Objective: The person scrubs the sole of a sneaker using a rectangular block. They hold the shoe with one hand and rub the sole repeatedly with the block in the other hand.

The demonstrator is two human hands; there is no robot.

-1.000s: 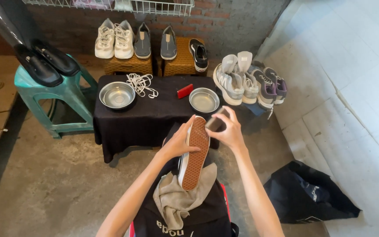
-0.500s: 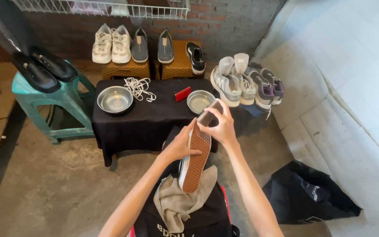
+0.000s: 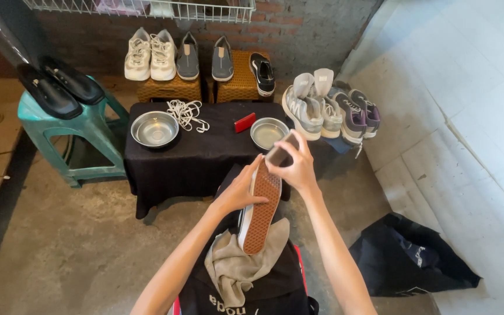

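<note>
My left hand (image 3: 239, 189) grips a shoe (image 3: 259, 210) turned sole-up, its brown waffle sole facing me, the heel resting on a beige cloth (image 3: 234, 265) on my lap. At the toe end of the sole, my right hand (image 3: 296, 169) holds a small dark brush (image 3: 280, 153). In front of me stands a low table with a black cover (image 3: 196, 154). It carries two metal bowls (image 3: 155, 129) (image 3: 269, 132), a bundle of white laces (image 3: 185, 111) and a small red block (image 3: 245, 122).
Black shoes (image 3: 59, 84) lie on a teal plastic stool (image 3: 86, 131) at left. White and grey shoes (image 3: 173, 55) sit on wicker stools by the brick wall; grey and purple sneakers (image 3: 331, 111) stand at right. A dark bag (image 3: 412, 259) lies on the concrete floor.
My right hand with the brush moved from beside the shoe's toe inward and up over the toe of the sole; the view shifted slightly. The left hand kept its hold on the shoe.
</note>
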